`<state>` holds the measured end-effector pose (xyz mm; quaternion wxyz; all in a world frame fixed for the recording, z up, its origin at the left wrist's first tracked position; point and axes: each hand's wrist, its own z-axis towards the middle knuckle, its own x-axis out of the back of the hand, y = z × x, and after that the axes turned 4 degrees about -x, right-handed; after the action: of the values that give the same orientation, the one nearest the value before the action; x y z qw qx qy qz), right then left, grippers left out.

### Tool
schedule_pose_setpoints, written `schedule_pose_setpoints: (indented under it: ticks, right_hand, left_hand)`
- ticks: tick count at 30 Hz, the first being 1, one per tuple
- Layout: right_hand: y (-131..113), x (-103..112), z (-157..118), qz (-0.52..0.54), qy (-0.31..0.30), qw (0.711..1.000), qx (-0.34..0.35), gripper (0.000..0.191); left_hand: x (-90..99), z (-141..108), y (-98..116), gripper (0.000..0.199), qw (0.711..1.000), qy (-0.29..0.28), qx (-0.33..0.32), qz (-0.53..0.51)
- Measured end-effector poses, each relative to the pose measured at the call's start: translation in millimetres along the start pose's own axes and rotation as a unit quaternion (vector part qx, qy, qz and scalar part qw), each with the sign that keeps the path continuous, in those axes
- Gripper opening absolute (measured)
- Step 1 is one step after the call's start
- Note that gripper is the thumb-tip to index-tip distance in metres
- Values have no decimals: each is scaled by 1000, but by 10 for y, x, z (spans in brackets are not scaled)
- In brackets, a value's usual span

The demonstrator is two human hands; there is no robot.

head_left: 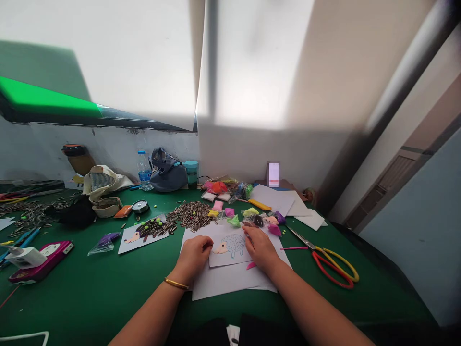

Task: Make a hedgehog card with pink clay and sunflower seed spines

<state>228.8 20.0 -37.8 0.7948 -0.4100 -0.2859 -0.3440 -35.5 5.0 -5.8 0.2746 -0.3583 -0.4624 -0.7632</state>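
Observation:
A white card (212,260) with a drawn hedgehog (233,244) lies on larger white sheets (234,281). The hedgehog has a blue outline and a peach face. At the card's left edge, beside the snout, my left hand (192,257) has its fingertips pinched together; whatever they hold is hidden. My right hand (261,247) rests over the card's right side, fingers loosely extended, covering the animal's back end. A small pink strip (251,265) sits under that palm. To the left is a second card (130,246) with a hedgehog partly covered in sunflower seeds and green dots.
A pile of sunflower seeds (192,214) and bagged coloured clay (230,211) lie behind the sheets. Scissors (333,264) and a yellow cutter (259,205) are to the right. A tape measure (140,206), water bottle (144,173), phone (273,175) and magenta device (43,262) stand around.

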Motion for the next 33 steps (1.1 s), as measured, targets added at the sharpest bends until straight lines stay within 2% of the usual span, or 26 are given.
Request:
schedule_pose_setpoints:
  ticks: [13,20,28,33]
  right_hand:
    - [-2,-2,-4,-11,-13,1000,-10,39]
    - [4,-6,-4,-15,-14,1000,-8,38]
    - [0,-1,-7,-5,-15,1000,-10,38]
    - [12,-10,-6,1,-8,1000,0,38]
  left_hand:
    - [25,8,45,14,996,-47,-1,74]
    - [38,-7,51,22,994,-64,-7,89]
    - [49,-61,31,33,996,-34,-24,73]
    - [39,-65,31,34,995,-46,-30,80]
